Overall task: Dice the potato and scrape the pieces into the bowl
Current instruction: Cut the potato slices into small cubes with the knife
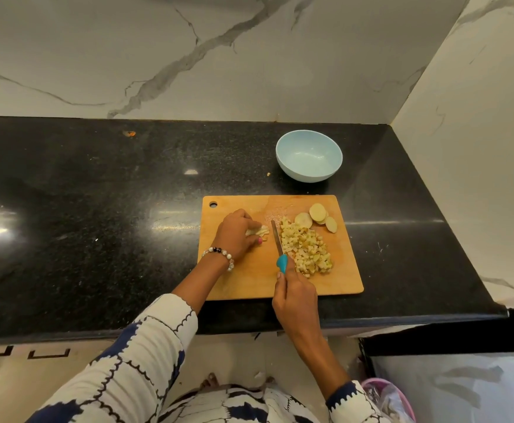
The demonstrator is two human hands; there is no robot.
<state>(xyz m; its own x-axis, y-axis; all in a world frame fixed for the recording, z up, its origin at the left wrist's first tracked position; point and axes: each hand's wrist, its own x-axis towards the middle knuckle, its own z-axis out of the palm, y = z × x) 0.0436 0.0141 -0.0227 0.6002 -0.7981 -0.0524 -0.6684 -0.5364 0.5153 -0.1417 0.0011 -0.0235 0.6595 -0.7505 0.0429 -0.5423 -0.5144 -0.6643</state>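
1. our left hand (237,232) curls over a small bunch of potato strips (258,231), pinning them to the cutting board (249,279).
2. our right hand (295,296) grips the knife (278,242) just right of the strips, its blade running away from us; it seems to touch the board.
3. the diced pile (306,248) lies right of the blade, uncut slices (316,216) behind it.
4. the bowl (309,155) sits beyond the board.

Single head-worn wide-angle view, looking forward and down, close over the cutting board (251,277) on the counter (97,209)
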